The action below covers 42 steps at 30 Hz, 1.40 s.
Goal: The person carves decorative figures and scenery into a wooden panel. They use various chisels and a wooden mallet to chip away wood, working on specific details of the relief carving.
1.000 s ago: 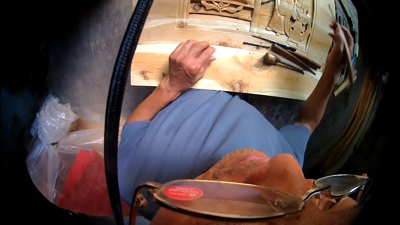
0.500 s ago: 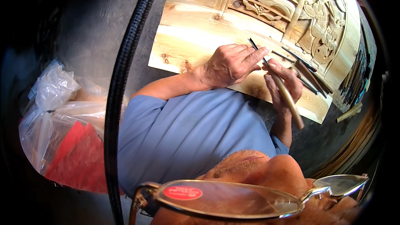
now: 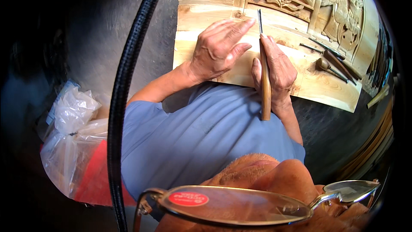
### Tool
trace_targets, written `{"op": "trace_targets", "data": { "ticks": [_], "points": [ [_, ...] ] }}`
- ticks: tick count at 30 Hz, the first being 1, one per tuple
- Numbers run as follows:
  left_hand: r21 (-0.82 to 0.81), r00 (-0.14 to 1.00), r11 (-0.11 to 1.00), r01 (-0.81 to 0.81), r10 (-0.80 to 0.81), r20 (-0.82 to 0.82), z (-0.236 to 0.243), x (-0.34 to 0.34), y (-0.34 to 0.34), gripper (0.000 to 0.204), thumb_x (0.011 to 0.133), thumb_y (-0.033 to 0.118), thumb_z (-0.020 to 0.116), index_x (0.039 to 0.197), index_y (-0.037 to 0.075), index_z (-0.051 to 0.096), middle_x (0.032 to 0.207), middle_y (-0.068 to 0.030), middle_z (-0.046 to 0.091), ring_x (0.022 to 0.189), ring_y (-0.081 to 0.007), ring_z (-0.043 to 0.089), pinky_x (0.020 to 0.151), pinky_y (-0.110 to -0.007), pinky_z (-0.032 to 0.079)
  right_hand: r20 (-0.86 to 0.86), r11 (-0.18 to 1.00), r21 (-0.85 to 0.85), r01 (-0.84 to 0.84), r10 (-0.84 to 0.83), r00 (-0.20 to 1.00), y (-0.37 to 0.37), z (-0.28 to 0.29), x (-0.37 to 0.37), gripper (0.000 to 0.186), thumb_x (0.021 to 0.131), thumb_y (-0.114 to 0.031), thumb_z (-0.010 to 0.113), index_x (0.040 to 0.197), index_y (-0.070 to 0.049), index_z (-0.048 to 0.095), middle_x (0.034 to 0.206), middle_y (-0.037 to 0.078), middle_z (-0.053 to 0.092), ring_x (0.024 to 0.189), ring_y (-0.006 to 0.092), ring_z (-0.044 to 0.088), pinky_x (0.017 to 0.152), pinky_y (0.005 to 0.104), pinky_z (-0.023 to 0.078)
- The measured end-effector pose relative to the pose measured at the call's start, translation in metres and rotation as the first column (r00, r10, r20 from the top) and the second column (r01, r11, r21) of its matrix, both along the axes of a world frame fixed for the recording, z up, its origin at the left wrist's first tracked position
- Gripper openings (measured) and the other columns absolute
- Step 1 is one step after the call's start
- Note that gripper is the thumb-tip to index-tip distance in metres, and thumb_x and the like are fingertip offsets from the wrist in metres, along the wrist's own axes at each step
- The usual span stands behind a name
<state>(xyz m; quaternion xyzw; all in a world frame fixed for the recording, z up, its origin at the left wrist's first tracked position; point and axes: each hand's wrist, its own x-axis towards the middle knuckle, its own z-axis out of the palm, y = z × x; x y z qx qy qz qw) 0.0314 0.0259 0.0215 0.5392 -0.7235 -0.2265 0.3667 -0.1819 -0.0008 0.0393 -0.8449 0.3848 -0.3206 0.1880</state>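
A carving chisel [image 3: 265, 81] with a long wooden handle and a narrow dark blade is in my right hand [image 3: 281, 71]. Its blade points away from me, over the pale wooden board [image 3: 195, 30], and the handle's end reaches back toward my shirt. My left hand [image 3: 216, 49] hovers to the left of the blade, apart from it, fingers stretched out and thumb spread, with nothing in it. Beyond both hands, a relief carving [image 3: 339, 13] of robed figures and leafy ornament covers the far right of the board.
Several carving tools lie on the board's right side, among them a bulb-handled one [image 3: 324, 64]. More tools [image 3: 381, 60] are bunched past its right edge. Wood strips [image 3: 371, 146] lie lower right. A tied clear plastic bag [image 3: 75, 116] stands left, behind a black braided cord [image 3: 124, 73].
My left hand has come away from the blade, moving left, and its fingers have spread. My right hand has swung the chisel from a slant to nearly straight ahead. The view has shifted slightly.
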Motion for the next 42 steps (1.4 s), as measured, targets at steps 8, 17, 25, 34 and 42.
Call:
{"op": "trace_targets", "data": {
  "ticks": [8,17,25,34,42],
  "points": [
    [0.098,0.991,0.991,0.091,-0.080,-0.106,-0.013,0.021,0.008,0.083,0.098,0.069,0.070,0.146,0.001,0.068,0.149,-0.0206,0.069,0.146,-0.0389,0.061,0.128,-0.062,0.036,0.065,0.999,0.031,0.038,-0.040,0.997,0.018,-0.016,0.022,0.053,0.081,-0.009,0.086,0.130,0.006,0.073,0.113,0.024,0.079,0.106,0.0410,0.078,0.096,0.0471,0.064],
    [0.069,0.986,0.991,0.118,-0.108,-0.129,-0.020,0.030,0.007,0.088,0.090,0.072,0.078,0.140,-0.001,0.072,0.145,-0.0225,0.072,0.143,-0.0390,0.064,0.127,-0.061,0.037,-0.055,1.000,0.002,-0.017,0.017,0.998,0.020,-0.013,0.031,0.054,0.085,-0.017,0.081,0.132,0.009,0.071,0.116,0.026,0.076,0.107,0.0419,0.077,0.097,0.0492,0.065],
    [0.064,0.988,0.992,0.110,-0.102,-0.116,-0.017,0.030,0.006,0.086,0.082,0.065,0.088,0.137,0.000,0.074,0.143,-0.0225,0.073,0.142,-0.0395,0.065,0.126,-0.062,0.039,-0.063,1.000,-0.006,-0.016,0.016,0.998,0.022,-0.019,0.032,0.047,0.090,-0.011,0.078,0.130,0.010,0.071,0.117,0.028,0.075,0.106,0.0421,0.077,0.096,0.0489,0.065],
    [0.075,0.985,0.991,0.113,-0.102,-0.136,-0.016,0.029,0.005,0.087,0.079,0.063,0.091,0.138,0.001,0.073,0.145,-0.0218,0.072,0.142,-0.0389,0.065,0.126,-0.062,0.040,-0.048,1.000,-0.008,0.000,-0.001,0.999,0.018,-0.011,0.035,0.047,0.085,-0.001,0.080,0.130,0.010,0.072,0.117,0.028,0.074,0.100,0.0418,0.077,0.084,0.0454,0.065],
    [0.079,0.979,0.988,0.135,-0.121,-0.163,-0.019,0.031,0.004,0.088,0.081,0.066,0.089,0.138,0.001,0.073,0.146,-0.0222,0.071,0.143,-0.0383,0.064,0.127,-0.062,0.038,-0.082,1.000,-0.003,-0.002,0.002,0.997,0.013,0.000,0.036,0.051,0.077,0.001,0.080,0.126,0.009,0.073,0.116,0.027,0.074,0.095,0.0397,0.077,0.080,0.0436,0.065]
  ]
}}
